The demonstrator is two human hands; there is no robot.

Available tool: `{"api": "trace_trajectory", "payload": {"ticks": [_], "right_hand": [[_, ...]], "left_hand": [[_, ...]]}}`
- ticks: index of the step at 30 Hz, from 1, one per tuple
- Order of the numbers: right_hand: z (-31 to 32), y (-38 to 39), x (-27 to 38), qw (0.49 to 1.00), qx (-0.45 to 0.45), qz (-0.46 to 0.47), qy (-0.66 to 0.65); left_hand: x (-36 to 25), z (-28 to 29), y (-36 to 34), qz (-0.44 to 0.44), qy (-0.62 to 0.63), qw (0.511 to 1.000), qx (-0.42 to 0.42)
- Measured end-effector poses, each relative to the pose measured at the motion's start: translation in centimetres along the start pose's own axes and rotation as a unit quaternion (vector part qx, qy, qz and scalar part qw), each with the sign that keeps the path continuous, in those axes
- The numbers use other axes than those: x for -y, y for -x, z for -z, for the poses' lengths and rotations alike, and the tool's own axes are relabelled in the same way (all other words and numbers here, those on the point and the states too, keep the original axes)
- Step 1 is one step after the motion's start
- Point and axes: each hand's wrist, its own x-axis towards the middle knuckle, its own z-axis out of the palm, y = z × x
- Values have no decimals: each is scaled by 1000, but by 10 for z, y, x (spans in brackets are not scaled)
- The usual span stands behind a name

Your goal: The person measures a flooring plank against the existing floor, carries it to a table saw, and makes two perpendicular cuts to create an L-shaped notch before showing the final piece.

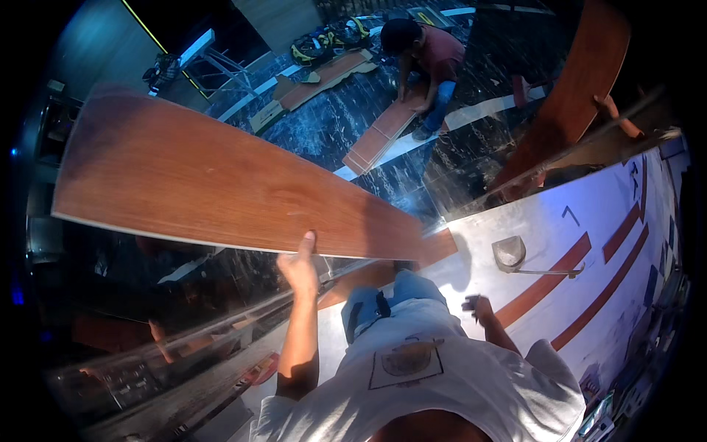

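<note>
**Plank aloft over the dark floor**

Your left hand (pixel 300 267) clamps the near edge of a long reddish wood plank (pixel 213 184), holding it level above the glossy floor (pixel 331 125). Your right hand (pixel 477 306) hangs free at your side; whether it is closed cannot be told. The plank is not yet laid. Farther off, a crouching person (pixel 423 59) fits boards (pixel 379 136) together.
</note>
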Motion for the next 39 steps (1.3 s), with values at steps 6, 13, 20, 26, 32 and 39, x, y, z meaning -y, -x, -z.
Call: {"api": "trace_trajectory", "payload": {"ticks": [6,13,20,26,32,39], "right_hand": [[-46,-55,153,991,-22,130,19],[-78,-133,155,973,-70,173,-137],[-224,-116,142,998,-63,-8,-6],[-293,-127,193,984,-81,12,161],[-328,-211,285,989,-70,-19,127],[-326,-378,415,990,-10,80,-112]], "left_hand": [[-45,14,-98,-121,54,986,-98],[-62,32,-249,-214,227,946,-84],[-70,70,-381,-215,209,950,-91],[-53,47,-491,-188,155,964,-104],[-63,57,-582,-163,171,965,-109],[-69,46,-707,-191,176,961,-98]]}}
